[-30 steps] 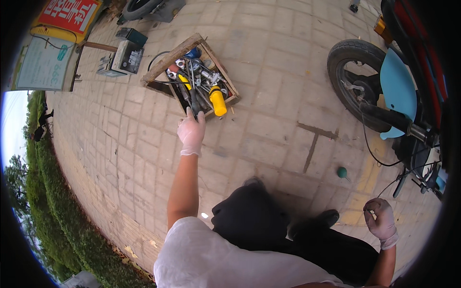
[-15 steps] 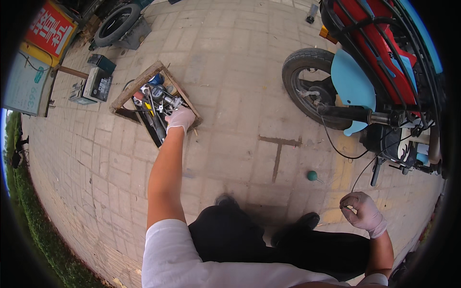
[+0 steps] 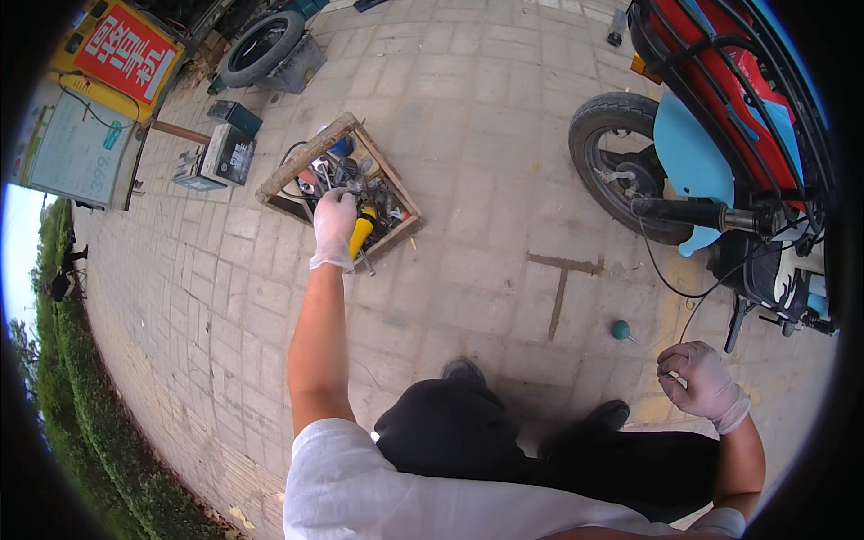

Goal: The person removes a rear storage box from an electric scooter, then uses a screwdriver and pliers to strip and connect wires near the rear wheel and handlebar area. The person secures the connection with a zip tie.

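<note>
My left hand [image 3: 334,225], in a thin pale glove, reaches into a wooden tool box [image 3: 389,153] on the paving. Its fingers are curled down among the tools; what they grip is hidden. Just right of it, a yellow-handled tool [image 3: 363,231] leans toward the box's near edge. Metal tools and a blue round item [image 3: 342,147] fill the box. My right hand [image 3: 702,382], also gloved, is closed in a pinch on the end of a thin black cable [image 3: 691,317]. This cable loops from the scooter [image 3: 697,162] at the right.
A green ball-shaped handle with a thin shaft [image 3: 621,330] lies on the paving before my right hand. Boxed batteries [image 3: 229,155], a loose tyre [image 3: 263,49] and a red-and-yellow sign [image 3: 121,52] stand at the far left. A hedge [image 3: 108,432] borders the left side.
My left hand has shifted left within the box, and the yellow-handled tool now lies at its right, toward the near edge. My right hand keeps its pinch. The whole view has turned slightly left.
</note>
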Tool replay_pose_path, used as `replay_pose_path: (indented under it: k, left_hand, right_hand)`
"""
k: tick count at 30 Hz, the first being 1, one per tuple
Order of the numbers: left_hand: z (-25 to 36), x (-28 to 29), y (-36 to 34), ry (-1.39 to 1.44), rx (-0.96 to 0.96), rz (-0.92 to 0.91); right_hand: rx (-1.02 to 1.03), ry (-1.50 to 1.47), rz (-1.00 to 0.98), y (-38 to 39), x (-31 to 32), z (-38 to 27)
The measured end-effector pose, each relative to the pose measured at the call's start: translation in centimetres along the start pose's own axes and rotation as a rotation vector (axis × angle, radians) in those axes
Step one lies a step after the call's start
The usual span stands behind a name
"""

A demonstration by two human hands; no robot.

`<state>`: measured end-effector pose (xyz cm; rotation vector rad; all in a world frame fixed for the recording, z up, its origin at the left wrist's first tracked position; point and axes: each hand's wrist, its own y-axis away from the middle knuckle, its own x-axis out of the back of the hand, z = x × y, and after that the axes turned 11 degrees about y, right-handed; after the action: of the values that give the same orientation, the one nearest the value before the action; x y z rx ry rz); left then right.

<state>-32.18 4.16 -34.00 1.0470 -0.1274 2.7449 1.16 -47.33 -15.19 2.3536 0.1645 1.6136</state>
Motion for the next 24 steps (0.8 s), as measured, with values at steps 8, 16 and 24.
replay_pose_path:
  k: [8,16,24]
  left_hand:
    - [-1.5,-1.5,10.4,0.186,-0.429,0.265]
    - [0.3,-0.5,1.9,0.934,0.116,0.315]
    - [3.9,0.9,4.4,0.041,-0.626,0.261]
  right_hand:
    - [0.101,0.245,-0.015,-2.6,-0.7,0.7]
    - [0.204,0.27,0.009,-3.7,-2.2,1.1]
    - [0.193,0.207,0.0,-3.0,-2.9,1.8]
